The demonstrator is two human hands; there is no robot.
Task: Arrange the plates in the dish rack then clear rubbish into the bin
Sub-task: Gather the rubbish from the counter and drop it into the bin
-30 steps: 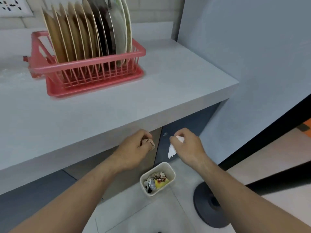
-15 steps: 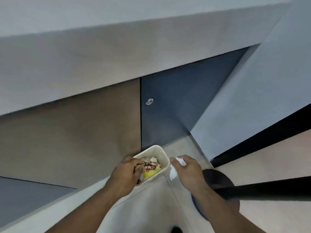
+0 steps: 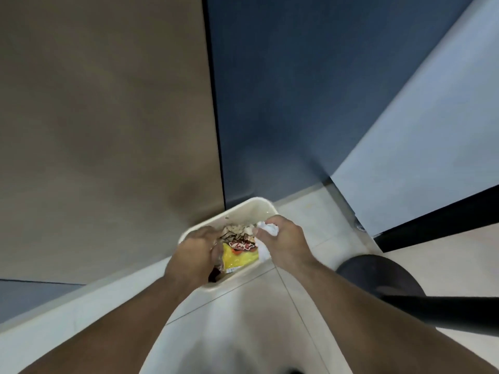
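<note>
A small white bin (image 3: 256,204) stands on the tiled floor against the cabinet fronts. Inside it lie a yellow and red wrapper (image 3: 240,255) and crumpled brown paper (image 3: 237,229). My left hand (image 3: 193,256) hangs over the bin's left side with fingers curled down into it; what they hold is hidden. My right hand (image 3: 285,242) is over the bin's right side, closed on a crumpled white tissue (image 3: 267,229) that sits just above the rubbish. The dish rack and plates are out of view.
Behind the bin are a brown cabinet door (image 3: 108,130) and a dark blue one (image 3: 283,90). A pale wall panel (image 3: 432,144) rises at the right. A black round base (image 3: 378,276) and a black bar (image 3: 445,310) sit on the floor at right.
My view dropped from the counter and rack down to the bin. Both hands went down from in front of the cabinet into the bin's opening, and the tissue is still in my right hand.
</note>
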